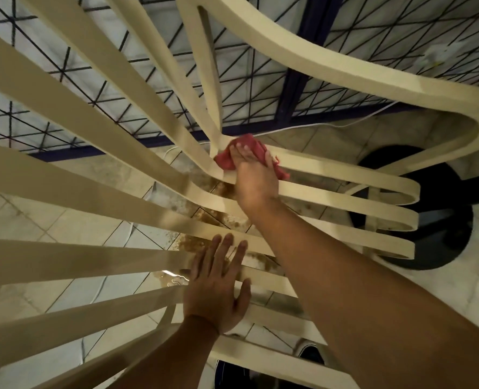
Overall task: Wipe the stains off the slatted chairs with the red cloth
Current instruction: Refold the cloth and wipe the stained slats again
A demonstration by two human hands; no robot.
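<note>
Your right hand (253, 178) lay flat on the cloth (225, 162), fingers fairly straight, pressing it onto a slat of the chair (317, 63) at the bend where seat meets back. The cloth sat bunched under your palm, with its edges showing on both sides of the hand. Your left hand (218, 290) was open with fingers spread, resting on nearer slats, well apart from the cloth. Brown blotches (193, 242) marked the floor tiles seen through the gaps. A dark round thing (443, 220) showed behind the slat ends.
</note>
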